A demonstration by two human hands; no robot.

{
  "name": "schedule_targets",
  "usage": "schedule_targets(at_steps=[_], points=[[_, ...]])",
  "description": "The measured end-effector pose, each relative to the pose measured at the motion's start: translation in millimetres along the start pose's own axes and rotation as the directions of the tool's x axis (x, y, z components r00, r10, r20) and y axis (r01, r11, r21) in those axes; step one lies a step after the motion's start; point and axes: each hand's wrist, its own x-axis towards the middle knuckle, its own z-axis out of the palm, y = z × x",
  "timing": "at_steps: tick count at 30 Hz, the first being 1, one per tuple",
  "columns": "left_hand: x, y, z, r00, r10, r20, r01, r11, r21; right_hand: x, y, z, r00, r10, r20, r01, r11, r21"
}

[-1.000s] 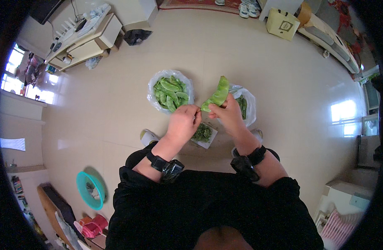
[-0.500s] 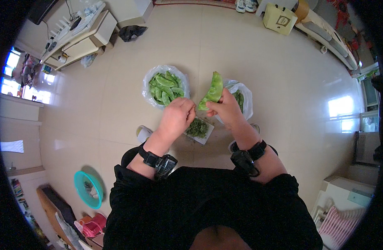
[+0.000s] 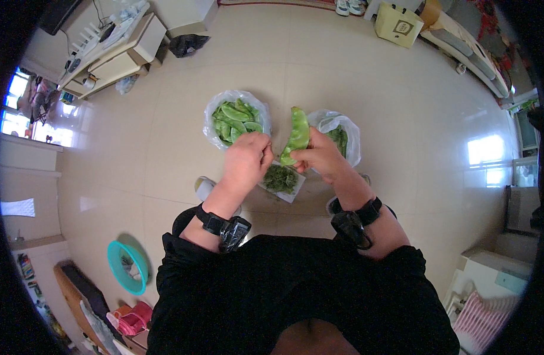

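A broad green bean pod [image 3: 297, 133] stands nearly upright in my right hand [image 3: 323, 155], pinched between thumb and fingers near its lower end. My left hand [image 3: 247, 158] is closed, fingertips pressed together, a short way left of the pod; whatever it pinches is too small to make out. Just beyond it sits a bowl lined with a clear plastic bag [image 3: 210, 112], full of whole pods [image 3: 236, 112]. Behind my right hand another white plastic bag [image 3: 353, 142] holds more pods [image 3: 338, 139]. Below and between my hands, a heap of green trimmings [image 3: 279, 178] lies on a white sheet [image 3: 294, 190].
My shoes [image 3: 204, 188] rest on the tiled floor either side of the white sheet. A turquoise basin [image 3: 113, 260] stands at the lower left, near a pink bucket [image 3: 134, 319]. Farther off are a black bag [image 3: 188, 45], a white cabinet [image 3: 115, 65] and a yellow tote bag [image 3: 397, 26].
My right hand has shifted slightly down, and the pod has moved left and turned more upright. The left hand has drawn a little left, away from the pod's lower end.
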Motion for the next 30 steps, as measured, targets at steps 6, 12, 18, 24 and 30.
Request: schedule_targets(at_steps=[6,12,18,24,30], points=[[0.2,-4.8,-3.4,0.993,-0.113,-0.029,0.114,0.993,0.038,-0.9,-0.3,-0.8,0.992,0.051,0.116,-0.046,0.998,-0.048],[1.7,-10.8,-6.3,0.982,-0.160,-0.095,0.168,0.983,0.080,-3.4,0.7,-2.2,0.977,0.090,0.194,-0.077,0.995,-0.071],[-0.8,-20.4,-7.4,0.976,-0.191,-0.104,0.204,0.969,0.136,-6.3,0.5,-3.8,0.953,0.154,0.262,-0.127,0.985,-0.117],[-1.3,-37.3,-13.4,0.932,-0.361,-0.040,0.363,0.927,0.092,-10.6,3.4,-7.8,0.946,0.154,0.285,-0.144,0.988,-0.054],[-6.5,-19.1,-5.1,0.897,-0.254,0.362,0.353,0.905,-0.240,-9.9,2.6,-11.3,0.955,0.148,0.258,-0.139,0.989,-0.053]])
